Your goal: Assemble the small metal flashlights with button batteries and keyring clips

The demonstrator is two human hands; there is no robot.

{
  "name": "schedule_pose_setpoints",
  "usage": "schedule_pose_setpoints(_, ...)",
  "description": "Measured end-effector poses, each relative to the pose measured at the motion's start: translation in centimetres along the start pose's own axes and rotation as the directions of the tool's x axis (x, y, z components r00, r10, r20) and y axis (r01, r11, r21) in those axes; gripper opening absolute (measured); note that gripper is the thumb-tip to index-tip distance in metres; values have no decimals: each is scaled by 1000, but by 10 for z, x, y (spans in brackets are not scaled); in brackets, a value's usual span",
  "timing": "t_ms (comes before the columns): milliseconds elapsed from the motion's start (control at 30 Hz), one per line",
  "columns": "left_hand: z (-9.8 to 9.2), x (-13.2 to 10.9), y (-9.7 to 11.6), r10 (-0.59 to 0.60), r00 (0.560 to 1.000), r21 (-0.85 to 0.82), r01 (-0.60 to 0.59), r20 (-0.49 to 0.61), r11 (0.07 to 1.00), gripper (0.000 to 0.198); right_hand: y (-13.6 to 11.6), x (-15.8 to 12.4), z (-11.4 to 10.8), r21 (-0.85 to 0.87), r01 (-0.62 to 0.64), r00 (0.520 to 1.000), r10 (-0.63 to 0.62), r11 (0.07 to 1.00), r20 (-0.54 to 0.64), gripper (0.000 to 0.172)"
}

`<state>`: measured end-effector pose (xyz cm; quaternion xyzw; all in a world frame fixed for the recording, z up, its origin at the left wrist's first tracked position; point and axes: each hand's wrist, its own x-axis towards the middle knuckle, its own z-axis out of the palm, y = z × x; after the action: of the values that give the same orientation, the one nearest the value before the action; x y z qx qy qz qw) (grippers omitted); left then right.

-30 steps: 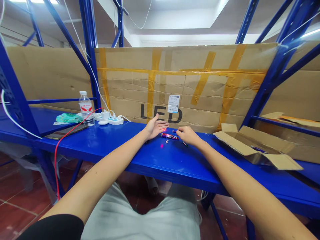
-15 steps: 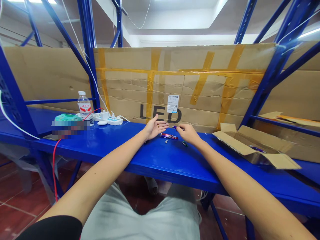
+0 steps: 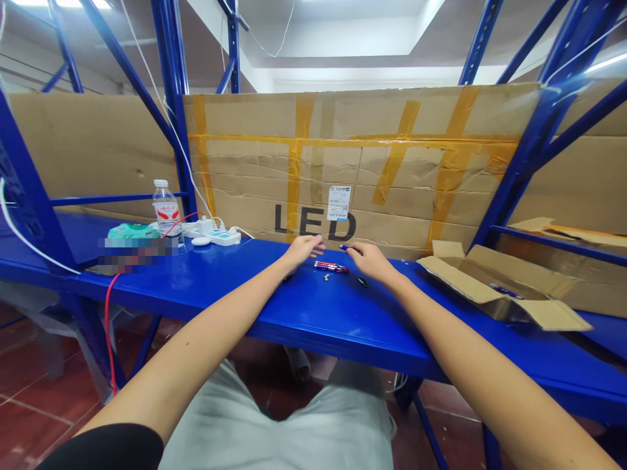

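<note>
My right hand (image 3: 372,262) is closed around a small purple cylinder (image 3: 343,248), whose end sticks out to the left; its kind cannot be made out. Across from it, my left hand (image 3: 302,250) is above the table, fingers extended and loosely bent toward the right, with nothing visible in them. Between the hands, shiny red-purple metallic tubes (image 3: 331,267) lie on the blue table (image 3: 294,313). Just in front of these are tiny silvery pieces (image 3: 326,278). A small dark item with a greenish edge (image 3: 362,281) rests below my right hand.
At right, an open cardboard box (image 3: 455,277) contains a purple cylinder (image 3: 506,291). A water bottle (image 3: 166,212), a white power strip (image 3: 220,236) and a green packet (image 3: 132,231) are at left, near a red cable (image 3: 108,326). A cardboard panel (image 3: 392,170) backs the table.
My left hand has turned from an upright, spread palm to a lower pose with its fingers bent more. The right hand keeps the purple cylinder, nearly in place.
</note>
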<state>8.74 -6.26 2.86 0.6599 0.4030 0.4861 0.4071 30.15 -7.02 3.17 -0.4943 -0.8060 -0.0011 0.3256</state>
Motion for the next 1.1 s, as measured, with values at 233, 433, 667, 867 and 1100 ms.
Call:
schedule_pose_setpoints(233,-2,-5,-11,294,942,648,-326,161,689,24,27,4,-1,-200,-93,969,134,976,207,26)
schedule_pose_setpoints(433,-6,-1,-15,257,951,678,-302,170,670,23,50,9,13,-260,-190,961,234,947,150,29)
schedule_pose_setpoints(667,-11,1,-14,270,958,697,-258,96,669,24,54,34,37,-274,-87,962,152,958,226,27)
schedule_pose_setpoints(867,-36,7,-16,290,953,780,-117,-86,615,25,40,63,50,-181,-74,939,129,981,318,25)
schedule_pose_setpoints(1100,-54,16,-26,212,949,735,27,-231,678,21,30,64,56,-51,-90,935,102,995,340,27)
